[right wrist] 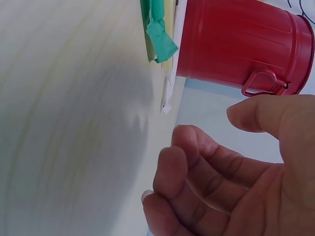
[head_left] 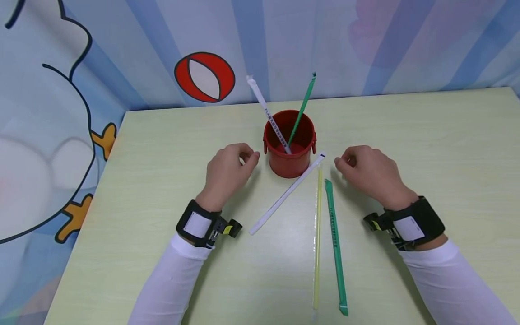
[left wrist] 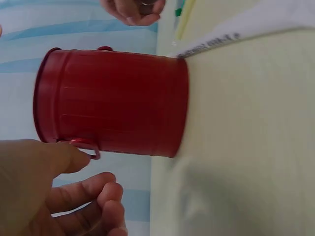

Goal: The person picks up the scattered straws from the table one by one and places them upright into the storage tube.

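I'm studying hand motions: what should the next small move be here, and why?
Probably have the right hand pinch the lying green straw by its end nearest the red bucket: that hand holds nothing and is close to that end, while a white straw and another green straw already lean inside the bucket.

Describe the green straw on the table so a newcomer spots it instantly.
Find the red bucket near the far edge of the table. In front, just right of the yellow straw, lies the green wrapped straw. Only this green one lies flat; the other green straw leans inside the bucket.
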